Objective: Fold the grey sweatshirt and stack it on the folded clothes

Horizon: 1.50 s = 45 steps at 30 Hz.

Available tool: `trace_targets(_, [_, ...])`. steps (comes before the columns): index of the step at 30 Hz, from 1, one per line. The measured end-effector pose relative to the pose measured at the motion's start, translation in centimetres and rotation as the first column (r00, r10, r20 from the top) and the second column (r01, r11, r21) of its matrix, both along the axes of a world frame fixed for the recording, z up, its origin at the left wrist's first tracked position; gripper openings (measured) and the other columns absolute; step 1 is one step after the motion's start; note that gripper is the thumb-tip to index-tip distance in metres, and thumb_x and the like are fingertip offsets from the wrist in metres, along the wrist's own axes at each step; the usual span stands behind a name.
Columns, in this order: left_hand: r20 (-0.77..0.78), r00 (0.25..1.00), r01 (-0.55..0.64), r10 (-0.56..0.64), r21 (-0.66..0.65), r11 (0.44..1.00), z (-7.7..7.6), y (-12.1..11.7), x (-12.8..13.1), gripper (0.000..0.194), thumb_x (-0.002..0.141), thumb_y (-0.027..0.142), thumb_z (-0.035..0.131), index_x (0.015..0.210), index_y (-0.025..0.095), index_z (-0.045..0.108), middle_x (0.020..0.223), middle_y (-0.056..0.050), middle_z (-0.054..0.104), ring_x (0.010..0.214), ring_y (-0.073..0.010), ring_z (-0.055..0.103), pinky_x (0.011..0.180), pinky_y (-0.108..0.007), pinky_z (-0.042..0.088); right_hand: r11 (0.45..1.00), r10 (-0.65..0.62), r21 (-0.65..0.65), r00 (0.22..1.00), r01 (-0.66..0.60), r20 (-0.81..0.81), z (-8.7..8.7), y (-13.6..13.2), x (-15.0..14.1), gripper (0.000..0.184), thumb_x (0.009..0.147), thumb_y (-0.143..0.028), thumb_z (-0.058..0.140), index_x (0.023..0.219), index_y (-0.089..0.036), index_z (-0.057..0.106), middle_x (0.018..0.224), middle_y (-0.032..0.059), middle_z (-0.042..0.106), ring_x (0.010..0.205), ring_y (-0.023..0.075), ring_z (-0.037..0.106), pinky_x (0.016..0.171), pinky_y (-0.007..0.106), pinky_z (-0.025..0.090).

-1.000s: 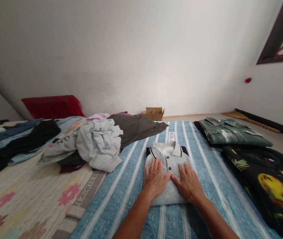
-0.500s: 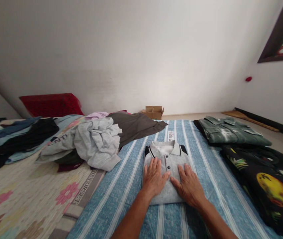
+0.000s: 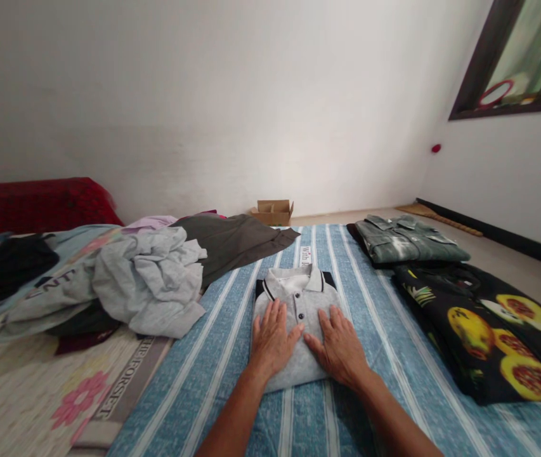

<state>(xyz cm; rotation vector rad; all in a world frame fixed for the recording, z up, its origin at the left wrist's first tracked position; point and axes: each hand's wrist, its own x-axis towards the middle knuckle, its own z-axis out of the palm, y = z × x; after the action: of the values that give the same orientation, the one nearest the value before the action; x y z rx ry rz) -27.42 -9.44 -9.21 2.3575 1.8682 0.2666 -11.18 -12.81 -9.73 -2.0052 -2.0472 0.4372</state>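
Observation:
A folded grey polo shirt (image 3: 299, 298) with a black-tipped collar lies on a blue striped quilt (image 3: 232, 393). My left hand (image 3: 273, 339) rests flat on its lower left side, and my right hand (image 3: 334, 349) rests flat on its lower right side. Both hands have their fingers spread, and their fingertips nearly meet below the button placket. Neither hand grips the cloth. The hands hide much of the shirt's lower half.
A crumpled light grey garment (image 3: 151, 279) and a dark grey cloth (image 3: 232, 244) lie to the left. A folded green shirt (image 3: 406, 240) and a black fruit-print garment (image 3: 484, 330) lie to the right. A cardboard box (image 3: 273, 212) stands by the far wall.
The whole scene has shifted left in the view as the camera turned. Both hands stay flat on the polo shirt, which has not visibly moved on the quilt.

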Motion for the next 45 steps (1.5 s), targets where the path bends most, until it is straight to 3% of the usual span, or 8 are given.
trace_targets(9, [-0.032, 1.000, -0.001, 0.001, 0.003, 1.000, -0.1, 0.1, 0.0, 0.063, 0.092, 0.046, 0.033, 0.141, 0.008, 0.032, 0.151, -0.016, 0.024, 0.140, -0.0287, 0.017, 0.110, -0.054, 0.016, 1.000, -0.006, 0.004, 1.000, 0.006, -0.025, 0.3, -0.1, -0.1, 0.076, 0.088, -0.064, 0.028, 0.144, -0.012, 0.032, 0.150, 0.0201, 0.023, 0.138, 0.0341, 0.017, 0.108, 0.045, 0.017])
trace_targets(24, [0.017, 1.000, 0.007, -0.008, 0.066, 0.998, -0.4, 0.3, -0.3, 0.055, 0.090, 0.043, 0.039, 0.138, 0.015, 0.040, 0.148, -0.015, 0.030, 0.137, -0.0306, 0.023, 0.109, -0.053, 0.021, 1.000, -0.008, 0.008, 0.999, 0.008, -0.042, 0.3, 0.0, -0.1, 0.076, 0.088, -0.064, 0.029, 0.143, -0.012, 0.034, 0.150, 0.0204, 0.023, 0.138, 0.0348, 0.017, 0.109, 0.045, 0.016])
trace_targets(37, [0.022, 1.000, 0.011, -0.012, 0.071, 0.997, -0.6, 0.4, -0.4, 0.055, 0.091, 0.043, 0.038, 0.137, 0.014, 0.040, 0.148, -0.015, 0.031, 0.138, -0.0301, 0.023, 0.109, -0.054, 0.020, 1.000, -0.007, 0.006, 0.998, 0.007, -0.058, 0.5, -0.1, -0.2, 0.074, 0.089, -0.063, 0.030, 0.143, -0.012, 0.034, 0.150, 0.0195, 0.023, 0.138, 0.0348, 0.017, 0.109, 0.046, 0.017])
trace_targets(41, [0.066, 0.998, -0.002, -0.001, 0.044, 0.999, -0.4, 0.5, -0.6, 0.055, 0.089, 0.044, 0.039, 0.136, 0.015, 0.041, 0.148, -0.014, 0.032, 0.138, -0.0290, 0.024, 0.110, -0.053, 0.020, 0.998, -0.003, 0.062, 0.994, 0.009, -0.106, 0.3, 0.1, 0.2, 0.070, 0.087, -0.060, 0.038, 0.139, -0.013, 0.041, 0.146, 0.0188, 0.031, 0.136, 0.0343, 0.025, 0.108, 0.045, 0.022])
trace_targets(45, [0.221, 0.975, -0.028, 0.008, 0.084, 0.996, -0.1, 1.3, -1.3, 0.050, 0.085, 0.038, 0.043, 0.129, 0.013, 0.048, 0.143, -0.014, 0.041, 0.133, -0.0247, 0.035, 0.110, -0.043, 0.028, 0.994, 0.005, 0.107, 0.978, 0.018, -0.207, 0.2, 0.5, 1.5, 0.055, 0.088, -0.052, 0.042, 0.124, -0.013, 0.057, 0.137, 0.0172, 0.045, 0.126, 0.0279, 0.042, 0.104, 0.036, 0.032])
